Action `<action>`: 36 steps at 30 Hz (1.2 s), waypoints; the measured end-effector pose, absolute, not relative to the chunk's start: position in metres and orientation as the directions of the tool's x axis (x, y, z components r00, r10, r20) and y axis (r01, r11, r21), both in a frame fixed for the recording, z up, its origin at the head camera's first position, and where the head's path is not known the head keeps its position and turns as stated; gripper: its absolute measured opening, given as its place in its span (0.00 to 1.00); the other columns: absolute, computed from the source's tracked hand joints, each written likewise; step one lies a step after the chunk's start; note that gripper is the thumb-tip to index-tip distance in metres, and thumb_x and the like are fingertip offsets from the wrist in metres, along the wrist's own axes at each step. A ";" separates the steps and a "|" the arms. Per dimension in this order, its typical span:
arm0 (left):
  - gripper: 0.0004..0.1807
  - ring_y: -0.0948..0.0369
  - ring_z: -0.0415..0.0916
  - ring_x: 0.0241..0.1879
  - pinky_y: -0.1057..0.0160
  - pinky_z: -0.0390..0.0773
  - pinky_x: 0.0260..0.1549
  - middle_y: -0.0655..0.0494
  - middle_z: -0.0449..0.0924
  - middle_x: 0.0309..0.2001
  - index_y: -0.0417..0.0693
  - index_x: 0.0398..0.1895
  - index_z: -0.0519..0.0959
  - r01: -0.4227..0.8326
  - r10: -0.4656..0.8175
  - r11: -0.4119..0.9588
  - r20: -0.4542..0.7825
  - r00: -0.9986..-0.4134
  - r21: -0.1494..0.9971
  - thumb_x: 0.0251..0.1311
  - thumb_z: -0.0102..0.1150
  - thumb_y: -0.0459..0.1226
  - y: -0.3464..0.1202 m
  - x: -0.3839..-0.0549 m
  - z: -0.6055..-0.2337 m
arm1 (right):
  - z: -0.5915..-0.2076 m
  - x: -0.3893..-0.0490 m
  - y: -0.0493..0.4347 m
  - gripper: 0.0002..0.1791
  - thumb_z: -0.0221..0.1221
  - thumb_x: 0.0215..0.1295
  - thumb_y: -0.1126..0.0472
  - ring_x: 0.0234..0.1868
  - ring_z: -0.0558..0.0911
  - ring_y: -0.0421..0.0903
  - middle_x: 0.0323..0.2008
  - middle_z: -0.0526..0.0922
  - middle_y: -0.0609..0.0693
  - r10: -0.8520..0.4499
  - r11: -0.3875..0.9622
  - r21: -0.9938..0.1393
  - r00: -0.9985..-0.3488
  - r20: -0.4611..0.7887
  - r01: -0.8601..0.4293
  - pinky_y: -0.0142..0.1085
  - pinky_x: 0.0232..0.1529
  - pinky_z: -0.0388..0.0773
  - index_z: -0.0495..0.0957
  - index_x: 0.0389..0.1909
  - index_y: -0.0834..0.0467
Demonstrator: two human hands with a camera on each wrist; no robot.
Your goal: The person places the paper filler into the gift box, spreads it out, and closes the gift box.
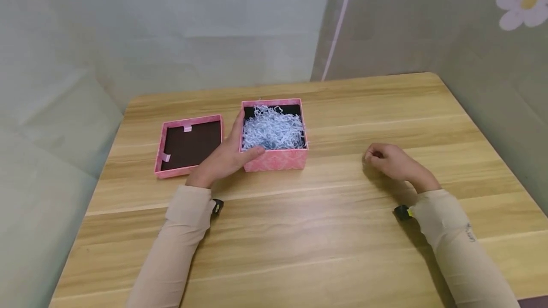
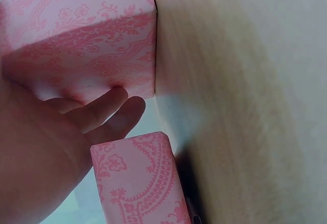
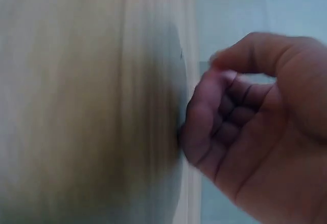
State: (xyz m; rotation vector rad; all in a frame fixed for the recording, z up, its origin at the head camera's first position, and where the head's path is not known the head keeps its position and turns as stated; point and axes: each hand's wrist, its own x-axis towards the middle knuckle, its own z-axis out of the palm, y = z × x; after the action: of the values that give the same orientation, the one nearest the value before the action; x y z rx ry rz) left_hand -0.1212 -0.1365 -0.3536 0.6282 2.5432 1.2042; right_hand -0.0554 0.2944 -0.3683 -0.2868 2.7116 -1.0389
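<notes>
A square pink patterned box (image 1: 276, 159) stands without its lid, filled with pale blue shredded paper (image 1: 274, 129). My left hand (image 1: 224, 158) touches it, the fingers stretched along its left side and the thumb across the front left corner. In the left wrist view these fingers (image 2: 102, 109) press lightly against the box's patterned wall. Well to the right, my right hand (image 1: 394, 163) is low at the tabletop, apart from the box. Its fingers (image 3: 202, 111) are curled and the thumb tip meets the index finger; nothing shows between them.
The pink lid (image 1: 171, 173) lies upside down left of the box, its dark inside up with two small ribbon tabs. Both are on a wood-grain table (image 1: 299, 241). Pale fabric walls (image 1: 205, 27) stand behind and beside the table.
</notes>
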 end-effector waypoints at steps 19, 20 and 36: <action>0.62 0.46 0.40 0.78 0.36 0.51 0.69 0.60 0.26 0.81 0.74 0.78 0.20 0.273 0.478 0.586 -0.053 -0.877 0.763 0.61 0.59 0.66 -0.134 -0.121 -0.344 | -0.356 -0.045 0.270 0.04 0.61 0.68 0.69 0.32 0.78 0.50 0.32 0.82 0.53 -0.265 0.915 -0.325 -0.964 -0.037 -0.239 0.48 0.36 0.78 0.83 0.32 0.63; 0.62 0.46 0.41 0.78 0.36 0.52 0.69 0.60 0.26 0.81 0.75 0.78 0.20 0.268 0.473 0.590 -0.058 -0.879 0.762 0.61 0.59 0.66 -0.135 -0.121 -0.343 | -0.355 -0.045 0.267 0.06 0.61 0.68 0.69 0.30 0.76 0.48 0.29 0.80 0.52 -0.272 0.920 -0.303 -0.962 -0.033 -0.250 0.46 0.34 0.76 0.81 0.30 0.62; 0.62 0.46 0.41 0.78 0.34 0.52 0.68 0.61 0.25 0.81 0.71 0.79 0.21 0.280 0.485 0.575 -0.044 -0.873 0.768 0.61 0.59 0.65 -0.138 -0.120 -0.353 | -0.352 -0.086 0.236 0.08 0.55 0.61 0.72 0.26 0.69 0.44 0.24 0.71 0.47 -0.482 0.693 -0.653 -0.870 -0.102 -0.307 0.36 0.30 0.67 0.74 0.28 0.56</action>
State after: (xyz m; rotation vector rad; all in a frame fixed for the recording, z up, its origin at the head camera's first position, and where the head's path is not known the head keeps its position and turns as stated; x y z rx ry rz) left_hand -0.1201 -0.1377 -0.3525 0.6341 2.5585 1.1828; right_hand -0.0864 0.2359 -0.3517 -0.6279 2.6385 -0.9472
